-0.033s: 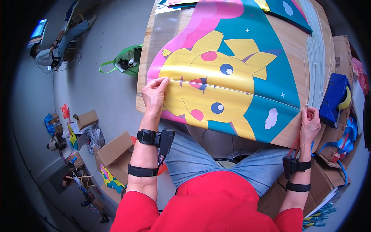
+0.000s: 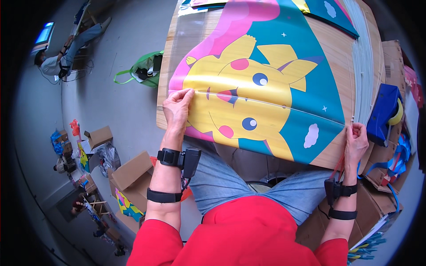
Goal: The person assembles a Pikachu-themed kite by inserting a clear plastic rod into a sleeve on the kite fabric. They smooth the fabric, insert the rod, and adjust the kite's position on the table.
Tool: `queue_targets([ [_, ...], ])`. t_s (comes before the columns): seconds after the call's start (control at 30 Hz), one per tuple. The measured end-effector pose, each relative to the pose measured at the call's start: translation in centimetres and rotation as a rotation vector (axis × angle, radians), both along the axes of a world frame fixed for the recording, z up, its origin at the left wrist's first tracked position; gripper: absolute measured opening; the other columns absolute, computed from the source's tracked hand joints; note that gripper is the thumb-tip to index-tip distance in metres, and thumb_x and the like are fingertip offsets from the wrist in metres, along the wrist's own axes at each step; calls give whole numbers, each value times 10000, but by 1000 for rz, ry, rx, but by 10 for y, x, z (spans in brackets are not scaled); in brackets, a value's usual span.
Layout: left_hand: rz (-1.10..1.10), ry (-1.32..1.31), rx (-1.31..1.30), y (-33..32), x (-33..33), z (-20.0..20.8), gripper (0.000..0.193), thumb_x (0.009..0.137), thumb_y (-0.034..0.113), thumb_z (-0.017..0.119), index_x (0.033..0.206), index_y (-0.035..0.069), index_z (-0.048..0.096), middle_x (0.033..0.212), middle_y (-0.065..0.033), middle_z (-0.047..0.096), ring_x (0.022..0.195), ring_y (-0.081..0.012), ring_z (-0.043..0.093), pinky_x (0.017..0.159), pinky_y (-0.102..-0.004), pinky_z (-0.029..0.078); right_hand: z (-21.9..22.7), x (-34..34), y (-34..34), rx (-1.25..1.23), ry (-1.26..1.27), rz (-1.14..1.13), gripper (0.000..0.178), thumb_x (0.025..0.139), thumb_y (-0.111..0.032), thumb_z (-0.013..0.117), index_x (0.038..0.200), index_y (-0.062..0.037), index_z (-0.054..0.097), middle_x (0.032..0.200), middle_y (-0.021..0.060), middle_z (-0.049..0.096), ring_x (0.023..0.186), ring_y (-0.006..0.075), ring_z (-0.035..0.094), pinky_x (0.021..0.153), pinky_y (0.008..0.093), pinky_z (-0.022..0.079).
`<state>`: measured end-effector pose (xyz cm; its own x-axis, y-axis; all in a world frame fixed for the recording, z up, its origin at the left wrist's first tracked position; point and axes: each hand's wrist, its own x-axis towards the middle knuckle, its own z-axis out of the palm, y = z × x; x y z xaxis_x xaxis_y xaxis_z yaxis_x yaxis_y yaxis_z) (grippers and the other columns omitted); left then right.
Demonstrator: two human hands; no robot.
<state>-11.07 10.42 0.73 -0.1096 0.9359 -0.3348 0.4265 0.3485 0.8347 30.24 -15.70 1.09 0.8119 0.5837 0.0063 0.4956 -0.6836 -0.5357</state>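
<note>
A kite sail (image 2: 306,99), teal and pink with a yellow cartoon animal printed on it, lies spread over a wooden table. Across its middle runs a thin pale rod (image 2: 310,114), along a crease in the sheet. My left hand (image 2: 176,108) is closed in a pinch on the rod's left end, at the sail's pink edge. At the sail's right corner, my right hand (image 2: 356,139) pinches the other end between thumb and fingers. Beyond my right hand lies a bundle of thin white rods (image 2: 363,75).
More folded printed sheets (image 2: 330,15) lie at the table's far side. A blue tape dispenser (image 2: 385,113) stands at the right beside cardboard boxes. On the floor to the left are a green bag (image 2: 148,66) and an open cardboard box (image 2: 133,175). Another person (image 2: 55,64) sits far left.
</note>
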Motion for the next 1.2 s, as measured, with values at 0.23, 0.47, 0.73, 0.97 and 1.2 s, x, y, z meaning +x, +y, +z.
queue_targets([
  [0.23,-32,52,115,-3,-2,-11,181,845,179,748,938,25,731,780,47,578,610,-25,485,530,-182,369,-2,1,0,11,-8,8,149,838,-86,691,941,-14,611,774,57,646,688,114,606,652,264,495],
  [0.47,-44,43,146,-4,-3,-14,188,842,157,749,944,0,729,873,35,588,661,-33,507,589,-181,400,0,-1,1,5,-7,10,158,842,-96,692,944,-9,609,767,55,637,672,113,586,644,263,489],
  [0.73,-46,61,140,-5,-1,-11,191,830,165,762,935,8,730,870,33,608,680,-37,523,604,-183,412,0,-1,0,-3,-29,14,161,842,-101,692,946,-9,610,770,54,635,670,111,578,644,259,485],
  [0.97,-56,76,158,-4,-2,-13,179,826,166,766,919,17,729,863,29,620,693,-43,539,615,-190,424,0,-1,1,-3,-23,2,151,844,-102,687,943,-13,614,764,53,639,675,105,588,649,256,489],
  [1.2,-52,54,144,-4,0,-10,164,825,164,766,889,19,725,860,28,628,718,-47,558,635,-195,439,-2,1,-1,7,-11,11,155,844,-107,688,947,-16,617,766,49,642,677,101,592,653,253,492],
])
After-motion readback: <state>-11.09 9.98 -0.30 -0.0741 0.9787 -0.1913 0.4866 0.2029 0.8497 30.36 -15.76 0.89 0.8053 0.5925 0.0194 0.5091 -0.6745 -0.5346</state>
